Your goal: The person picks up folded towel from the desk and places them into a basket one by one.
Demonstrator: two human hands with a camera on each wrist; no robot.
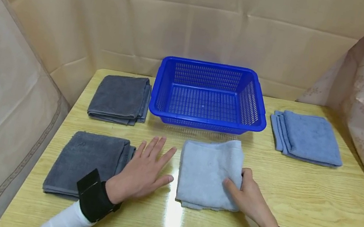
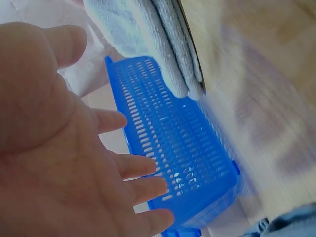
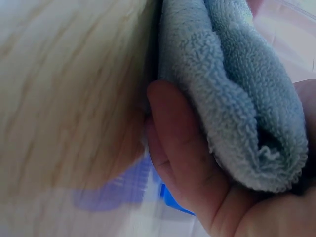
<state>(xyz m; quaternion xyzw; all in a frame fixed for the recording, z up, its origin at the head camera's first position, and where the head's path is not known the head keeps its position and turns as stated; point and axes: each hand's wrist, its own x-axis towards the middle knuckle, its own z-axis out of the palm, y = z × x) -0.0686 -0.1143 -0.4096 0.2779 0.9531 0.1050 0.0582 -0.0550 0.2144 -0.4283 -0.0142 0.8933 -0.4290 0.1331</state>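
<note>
Currently the right hand (image 1: 252,199) pinches the right edge of the light blue towel (image 1: 205,174), thumb on top and fingers underneath; this towel is at the table (image 1: 331,221), before the blue basket (image 1: 206,121), while the left hand (image 1: 144,171) spreads its fingers wide near the towel's left side

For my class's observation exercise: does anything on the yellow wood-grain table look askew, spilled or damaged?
Nothing looks spilled or damaged. The folded light-blue terry towel looks slightly askew: its right side is raised where the right hand grips it, and an under-layer pokes out along its near edge.
</note>
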